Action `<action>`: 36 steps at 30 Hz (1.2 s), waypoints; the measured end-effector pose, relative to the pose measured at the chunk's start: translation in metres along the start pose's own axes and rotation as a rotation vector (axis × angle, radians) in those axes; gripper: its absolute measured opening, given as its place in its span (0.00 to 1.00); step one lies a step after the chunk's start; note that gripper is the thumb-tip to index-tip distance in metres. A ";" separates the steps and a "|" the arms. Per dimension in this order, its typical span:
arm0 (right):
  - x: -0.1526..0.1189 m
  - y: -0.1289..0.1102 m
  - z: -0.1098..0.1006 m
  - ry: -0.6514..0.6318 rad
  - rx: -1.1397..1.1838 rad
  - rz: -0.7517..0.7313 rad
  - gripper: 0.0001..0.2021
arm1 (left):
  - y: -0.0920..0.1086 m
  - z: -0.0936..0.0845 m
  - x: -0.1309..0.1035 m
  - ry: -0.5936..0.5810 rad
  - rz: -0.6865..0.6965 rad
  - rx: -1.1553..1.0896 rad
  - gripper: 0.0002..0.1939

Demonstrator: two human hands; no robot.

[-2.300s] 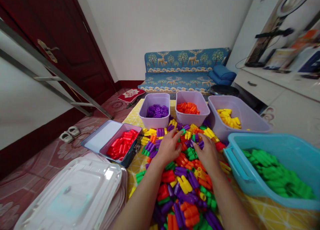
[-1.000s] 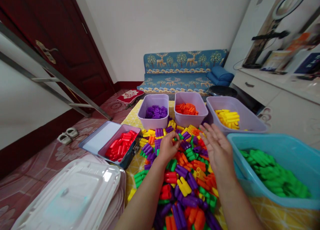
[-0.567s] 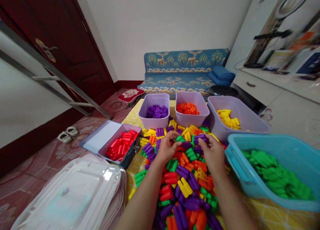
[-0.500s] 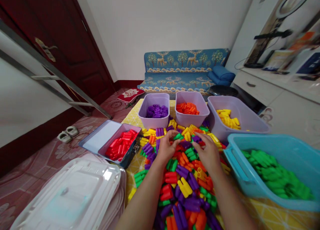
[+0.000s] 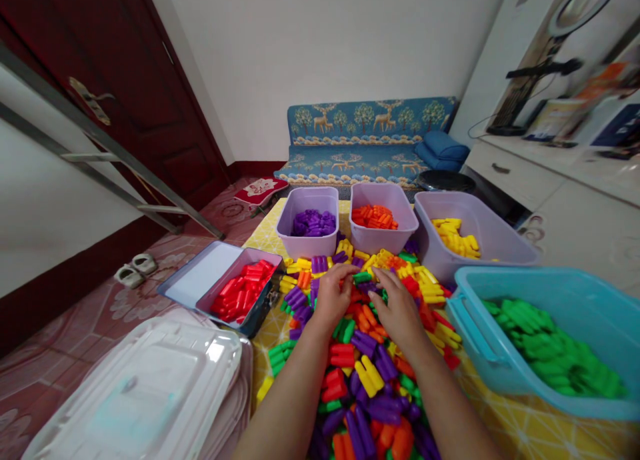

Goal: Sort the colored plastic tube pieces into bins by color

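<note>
A long pile of purple, red, orange, yellow and green plastic pieces (image 5: 369, 376) covers the middle of the yellow table. Over its far part, my left hand (image 5: 336, 293) has its thumb and fingers closed near a green piece (image 5: 362, 277); whether it grips something is hard to make out. My right hand (image 5: 395, 301) is just right of that green piece, thumb and fingers apart, with nothing seen held. Behind the hands stand lilac bins with purple pieces (image 5: 314, 223), orange pieces (image 5: 375, 217) and yellow pieces (image 5: 457, 239).
A turquoise bin (image 5: 480, 333) of green pieces stands at the right. On the left are an open box (image 5: 200, 277) with red pieces and stacked clear lids (image 5: 145, 387). Farther off are a blue sofa (image 5: 350, 160), a ladder (image 5: 115, 147) and a white cabinet (image 5: 560, 207).
My right hand has moved left, closer to my left hand and the green piece, uncovering red and yellow pieces on the right. My left hand has barely shifted.
</note>
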State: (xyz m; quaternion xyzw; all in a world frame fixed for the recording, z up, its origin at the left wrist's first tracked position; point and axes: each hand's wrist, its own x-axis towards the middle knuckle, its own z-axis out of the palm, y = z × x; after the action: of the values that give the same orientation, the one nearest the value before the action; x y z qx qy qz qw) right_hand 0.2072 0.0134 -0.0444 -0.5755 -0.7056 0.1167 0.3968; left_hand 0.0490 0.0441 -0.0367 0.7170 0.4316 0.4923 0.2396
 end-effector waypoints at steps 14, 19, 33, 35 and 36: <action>-0.001 0.001 0.005 -0.087 0.053 0.038 0.29 | -0.007 0.003 0.000 -0.128 -0.043 -0.037 0.28; -0.001 0.000 0.003 -0.014 0.034 0.067 0.23 | -0.001 0.003 -0.002 -0.106 -0.119 -0.329 0.19; 0.005 0.006 -0.024 0.253 0.156 0.225 0.19 | -0.001 0.001 -0.001 -0.150 -0.014 -0.264 0.15; 0.004 0.011 -0.023 0.221 0.196 0.261 0.18 | -0.001 0.002 -0.001 -0.159 -0.008 -0.220 0.16; 0.004 0.012 -0.022 0.208 0.219 0.273 0.18 | -0.001 0.002 0.000 -0.162 -0.005 -0.201 0.16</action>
State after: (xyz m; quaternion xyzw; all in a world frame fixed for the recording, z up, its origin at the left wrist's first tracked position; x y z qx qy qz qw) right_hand 0.2314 0.0143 -0.0357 -0.6280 -0.5596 0.1854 0.5081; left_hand 0.0503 0.0442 -0.0382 0.7257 0.3611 0.4728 0.3456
